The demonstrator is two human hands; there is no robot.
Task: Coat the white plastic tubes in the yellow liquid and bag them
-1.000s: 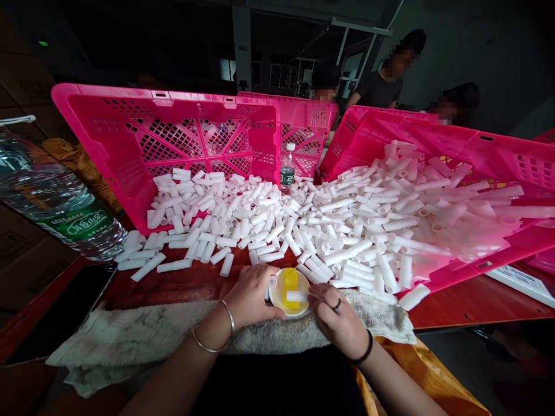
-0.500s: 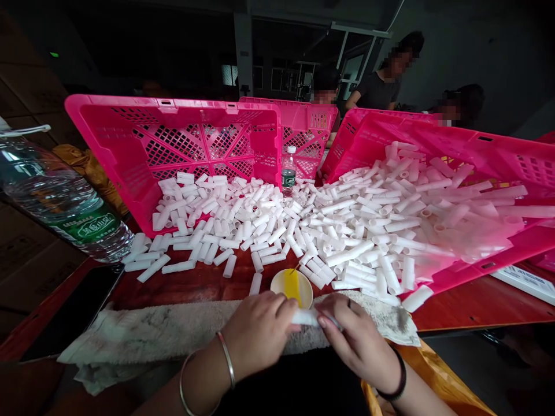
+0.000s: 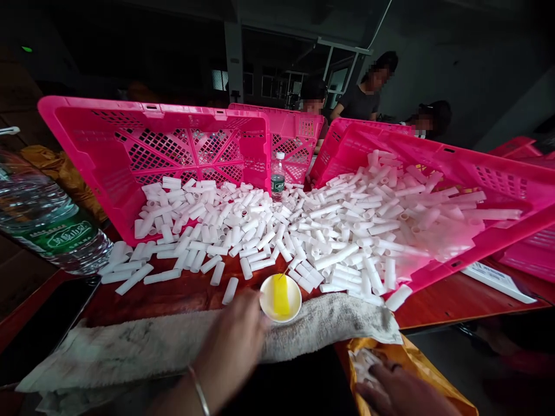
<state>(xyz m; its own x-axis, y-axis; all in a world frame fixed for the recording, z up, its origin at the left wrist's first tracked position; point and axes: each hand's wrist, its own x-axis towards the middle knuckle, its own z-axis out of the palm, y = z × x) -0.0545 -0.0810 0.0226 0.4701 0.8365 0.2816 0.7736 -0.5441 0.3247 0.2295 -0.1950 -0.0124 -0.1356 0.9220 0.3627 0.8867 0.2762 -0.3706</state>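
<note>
Smeared by motion, my left hand (image 3: 238, 335) is over the towel (image 3: 165, 341), close to the left side of a small white bowl (image 3: 265, 309). Its fingers are too blurred to show whether they hold anything. A yellow strip (image 3: 281, 294) lies in the bowl with a thin stick (image 3: 284, 272) at its top. At the lower right, my right hand (image 3: 401, 387) reaches over the mouth of an orange bag (image 3: 427, 364), its fingers stretched out and apart. White pieces (image 3: 364, 364) show inside the bag beside those fingers. Many short white plastic tubes (image 3: 243, 225) are heaped beyond the bowl.
Pink crates lie tipped on their sides at left (image 3: 151, 110) and right (image 3: 459, 153), with tubes spilling out. A large water bottle (image 3: 65, 231) and a dark phone (image 3: 43, 318) are at left. A small bottle (image 3: 278, 176) stands between the crates. People (image 3: 362, 98) are behind.
My hands have moved apart from the white tube they both held. The right went down to the orange bag, the left moved left. The view shifted, so the bag shows more.
</note>
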